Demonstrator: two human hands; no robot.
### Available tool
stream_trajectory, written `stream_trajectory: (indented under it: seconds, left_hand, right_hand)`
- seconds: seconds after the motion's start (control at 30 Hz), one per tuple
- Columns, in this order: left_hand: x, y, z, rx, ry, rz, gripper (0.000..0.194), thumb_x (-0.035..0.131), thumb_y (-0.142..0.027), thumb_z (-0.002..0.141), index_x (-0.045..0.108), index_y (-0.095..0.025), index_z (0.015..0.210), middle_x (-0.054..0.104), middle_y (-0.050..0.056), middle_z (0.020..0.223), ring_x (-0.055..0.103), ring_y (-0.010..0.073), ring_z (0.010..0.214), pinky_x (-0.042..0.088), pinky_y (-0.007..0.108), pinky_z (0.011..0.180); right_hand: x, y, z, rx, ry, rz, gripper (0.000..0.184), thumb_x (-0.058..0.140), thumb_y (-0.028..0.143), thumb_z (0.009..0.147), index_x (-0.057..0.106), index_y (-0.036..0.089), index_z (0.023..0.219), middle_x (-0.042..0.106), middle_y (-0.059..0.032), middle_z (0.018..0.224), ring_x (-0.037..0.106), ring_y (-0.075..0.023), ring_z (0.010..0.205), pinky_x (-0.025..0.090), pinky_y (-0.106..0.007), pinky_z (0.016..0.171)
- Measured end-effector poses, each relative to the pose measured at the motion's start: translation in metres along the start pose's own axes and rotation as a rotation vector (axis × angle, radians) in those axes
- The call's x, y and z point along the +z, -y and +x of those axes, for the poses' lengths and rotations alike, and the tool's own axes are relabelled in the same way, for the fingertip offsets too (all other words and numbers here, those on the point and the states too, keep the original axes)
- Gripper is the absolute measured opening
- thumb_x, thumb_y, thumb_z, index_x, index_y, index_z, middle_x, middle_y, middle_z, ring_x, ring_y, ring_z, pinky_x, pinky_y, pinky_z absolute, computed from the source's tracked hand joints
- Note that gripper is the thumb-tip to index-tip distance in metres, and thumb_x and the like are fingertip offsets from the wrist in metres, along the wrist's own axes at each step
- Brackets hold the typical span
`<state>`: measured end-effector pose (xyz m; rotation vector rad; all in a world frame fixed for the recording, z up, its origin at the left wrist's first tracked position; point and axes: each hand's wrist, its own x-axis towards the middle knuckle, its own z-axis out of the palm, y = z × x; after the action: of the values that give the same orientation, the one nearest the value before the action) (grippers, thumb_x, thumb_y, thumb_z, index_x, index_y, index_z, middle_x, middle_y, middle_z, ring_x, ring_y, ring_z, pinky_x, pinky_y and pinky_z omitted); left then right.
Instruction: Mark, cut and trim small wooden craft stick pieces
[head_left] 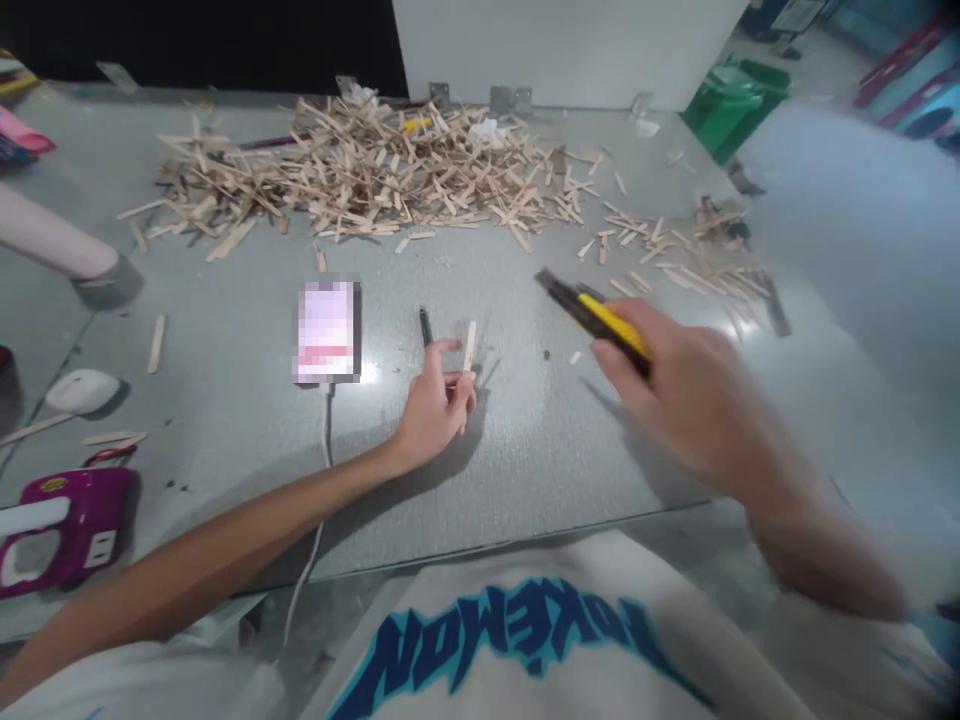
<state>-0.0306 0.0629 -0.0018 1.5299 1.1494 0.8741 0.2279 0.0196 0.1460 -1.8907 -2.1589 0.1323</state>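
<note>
My left hand (439, 405) rests on the grey table (525, 440) with its fingers pinched on a short wooden stick (469, 346) that stands up from the fingertips. A small black pen-like object (425, 326) lies just beyond that hand. My right hand (675, 390), blurred by motion, is raised over the table to the right and grips a yellow and black utility knife (596, 312), whose tip points up and left.
A big heap of wooden sticks (360, 170) covers the far side of the table, with looser sticks (675, 255) to the right. A phone (328, 331) on a white cable lies left of my hand. A magenta device (64, 525), a white mouse-like object (81, 390) and a green bin (735, 100) stand around.
</note>
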Motion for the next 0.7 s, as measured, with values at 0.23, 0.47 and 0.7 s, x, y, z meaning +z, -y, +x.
stream_trajectory:
  seconds: [0.23, 0.47, 0.7]
  left_hand:
    - [-0.002, 0.001, -0.002, 0.079, -0.009, 0.014, 0.022, 0.059, -0.045, 0.110, 0.052, -0.024, 0.107, 0.064, -0.006, 0.073, 0.054, 0.0087, 0.049, 0.039, 0.020, 0.046]
    - [-0.015, -0.011, 0.001, 0.147, -0.086, 0.046, 0.030, 0.074, -0.040, 0.098, 0.057, -0.021, 0.083, 0.066, 0.001, 0.085, 0.062, 0.0145, 0.076, 0.048, 0.025, 0.066]
    - [-0.029, -0.032, 0.006, 0.129, -0.064, -0.121, 0.027, 0.068, -0.041, 0.106, 0.050, -0.024, 0.095, 0.080, 0.006, 0.099, 0.079, 0.0195, 0.097, 0.059, 0.030, 0.083]
  right_hand:
    - [0.080, -0.042, 0.036, -0.139, 0.060, 0.007, 0.039, 0.060, 0.040, 0.110, 0.068, 0.019, 0.142, 0.069, -0.0196, 0.135, 0.066, -0.0364, 0.121, 0.049, -0.051, 0.103]
    - [0.031, -0.083, 0.049, 0.260, -0.233, 0.195, 0.047, 0.039, 0.033, 0.114, 0.060, 0.013, 0.150, 0.073, -0.0114, 0.085, 0.069, -0.0273, 0.075, 0.049, -0.043, 0.076]
    - [0.044, -0.132, 0.040, 0.161, 0.041, -0.224, 0.045, 0.057, 0.016, 0.100, 0.068, 0.016, 0.144, 0.059, -0.0322, 0.150, 0.058, -0.0464, 0.133, 0.041, -0.062, 0.100]
